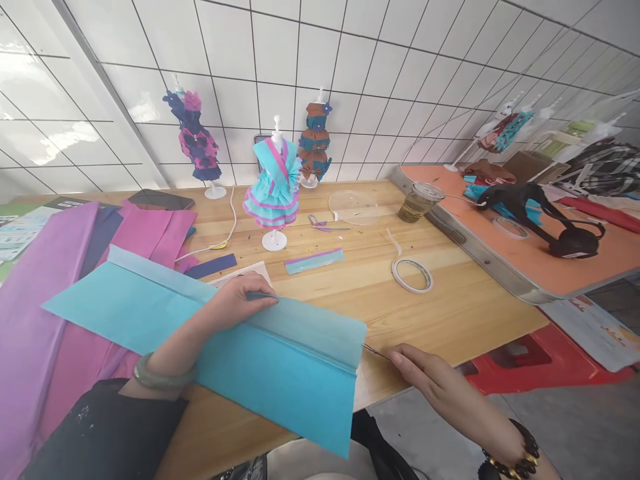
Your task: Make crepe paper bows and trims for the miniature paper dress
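A long turquoise sheet (280,360) of thin paper or cloth stretches across the front of the table, its far edge folded over in a band. My left hand (240,300) pinches that folded edge near the sheet's middle, thumb on top. At the sheet's right end, my right hand (420,370) is closed around a slim tool that looks like scissors (376,351). The thin dark blades point at the folded band's end; the handles are hidden in the fingers. Behind the sheet stands a small dress form in a turquoise dress with pink trim (274,180).
Pink and purple sheets (60,320) lie at the left. A tape roll (412,275), a turquoise strip with purple edge (315,261) and a lidded cup (420,201) are on the table. Two other dressed forms stand by the tiled wall. An orange-topped table (500,247) adjoins at right.
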A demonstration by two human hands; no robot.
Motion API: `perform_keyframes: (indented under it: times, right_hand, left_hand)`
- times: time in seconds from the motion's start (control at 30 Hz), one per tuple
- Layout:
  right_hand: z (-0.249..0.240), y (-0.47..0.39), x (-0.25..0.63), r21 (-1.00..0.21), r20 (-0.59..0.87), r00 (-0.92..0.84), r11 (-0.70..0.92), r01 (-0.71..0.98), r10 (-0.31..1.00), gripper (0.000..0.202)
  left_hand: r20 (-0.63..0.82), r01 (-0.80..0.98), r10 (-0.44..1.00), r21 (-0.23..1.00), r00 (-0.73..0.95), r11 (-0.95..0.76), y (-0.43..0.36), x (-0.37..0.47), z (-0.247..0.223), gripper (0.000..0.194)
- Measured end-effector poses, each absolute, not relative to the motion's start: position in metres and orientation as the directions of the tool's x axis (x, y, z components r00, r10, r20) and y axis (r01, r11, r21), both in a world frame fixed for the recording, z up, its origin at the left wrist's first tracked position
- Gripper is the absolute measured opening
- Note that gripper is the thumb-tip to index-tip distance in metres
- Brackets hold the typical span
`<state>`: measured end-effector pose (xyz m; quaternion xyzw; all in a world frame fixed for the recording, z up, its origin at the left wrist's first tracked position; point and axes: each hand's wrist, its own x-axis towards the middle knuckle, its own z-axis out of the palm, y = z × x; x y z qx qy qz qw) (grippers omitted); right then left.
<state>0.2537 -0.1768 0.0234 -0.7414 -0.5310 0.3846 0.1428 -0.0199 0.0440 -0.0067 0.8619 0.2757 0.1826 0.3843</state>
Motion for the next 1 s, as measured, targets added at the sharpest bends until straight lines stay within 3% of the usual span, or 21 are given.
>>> perform_keyframes:
  times: [1.0]
  right_hand:
    - [0.023,-0.16,0.235,-0.63,-0.376,0.094,-0.328,0.704,0.922,0.035]
  left_hand:
    - [0.069,0.354,0.62,0.769,0.781,-0.532,0.047,-0.021,-0.011,0.021]
